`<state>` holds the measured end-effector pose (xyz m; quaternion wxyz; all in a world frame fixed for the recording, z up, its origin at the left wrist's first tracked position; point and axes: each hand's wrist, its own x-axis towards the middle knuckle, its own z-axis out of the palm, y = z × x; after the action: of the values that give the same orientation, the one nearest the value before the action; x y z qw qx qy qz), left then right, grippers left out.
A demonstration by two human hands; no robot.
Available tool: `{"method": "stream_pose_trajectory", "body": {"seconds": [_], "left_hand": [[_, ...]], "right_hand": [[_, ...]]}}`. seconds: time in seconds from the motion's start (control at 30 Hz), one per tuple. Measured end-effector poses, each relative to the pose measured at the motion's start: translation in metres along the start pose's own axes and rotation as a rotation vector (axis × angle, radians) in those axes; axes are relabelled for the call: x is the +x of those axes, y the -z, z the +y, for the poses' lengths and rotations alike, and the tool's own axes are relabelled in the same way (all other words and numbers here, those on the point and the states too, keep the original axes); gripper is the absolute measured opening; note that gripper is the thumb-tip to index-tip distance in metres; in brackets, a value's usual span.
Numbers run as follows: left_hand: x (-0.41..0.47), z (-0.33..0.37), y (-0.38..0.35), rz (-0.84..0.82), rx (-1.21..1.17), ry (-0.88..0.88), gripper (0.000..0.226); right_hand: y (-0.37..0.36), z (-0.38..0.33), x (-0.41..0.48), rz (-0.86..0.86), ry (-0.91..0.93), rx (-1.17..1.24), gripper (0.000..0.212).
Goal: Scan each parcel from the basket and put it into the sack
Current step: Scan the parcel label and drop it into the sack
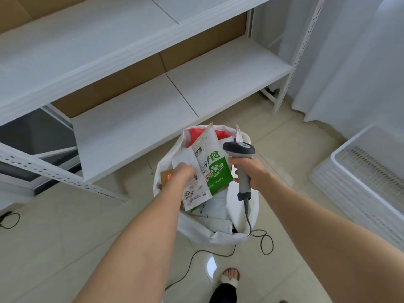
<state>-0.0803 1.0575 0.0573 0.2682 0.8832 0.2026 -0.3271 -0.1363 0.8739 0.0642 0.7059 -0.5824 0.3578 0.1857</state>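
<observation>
- Two hands are busy: the left hand point(185, 171) has its fingers curled over the left edge of a parcel point(209, 169) and pinches it. The fingertips are hidden behind the hand.
- The right hand point(250, 171) has its fingers wrapped round the handle of a scanner point(239, 148). The scanner's head points away from the person, just beside the parcel's right edge.
- The parcel, a flat white-and-green mailer, hangs in the mouth of the sack point(235, 208) with its printed face up.
- Its long axis runs away from the person: the far end is raised toward the sack's far rim and the near end sits lower.
- Likely risk: the sack is soft and slumped, so a parcel let go at this tilt may catch the rim and slide onto the floor point(65, 226).
- The scanner's cable point(265, 243) trails past the sack's wall and could snag or drag it.
- The basket point(341, 171) stands well apart on the right.
</observation>
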Motion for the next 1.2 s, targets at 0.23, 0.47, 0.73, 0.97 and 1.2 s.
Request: {"method": "stream_pose_trajectory", "body": {"seconds": [0.23,0.47,0.73,0.97,1.2], "left_hand": [[-0.043,0.088,-0.002,0.134,-0.181,-0.258,0.019],[-0.137,0.213,-0.097,0.064,0.005,-0.559,0.032],[-0.259,0.339,-0.275,-0.014,0.093,-0.741,0.027],[-0.324,0.414,-0.409,-0.123,0.234,-0.837,0.028],[-0.321,0.488,-0.520,-0.214,0.338,-0.853,0.027]], "right_hand": [[0.049,-0.029,-0.053,0.008,0.096,0.126,0.006],[0.190,-0.043,-0.112,0.194,0.202,0.418,0.008],[0.416,-0.011,-0.163,0.354,0.262,0.667,0.016],[0.570,0.022,-0.182,0.468,0.187,0.932,0.022],[0.684,0.035,-0.139,0.550,0.116,1.042,0.027]]}}
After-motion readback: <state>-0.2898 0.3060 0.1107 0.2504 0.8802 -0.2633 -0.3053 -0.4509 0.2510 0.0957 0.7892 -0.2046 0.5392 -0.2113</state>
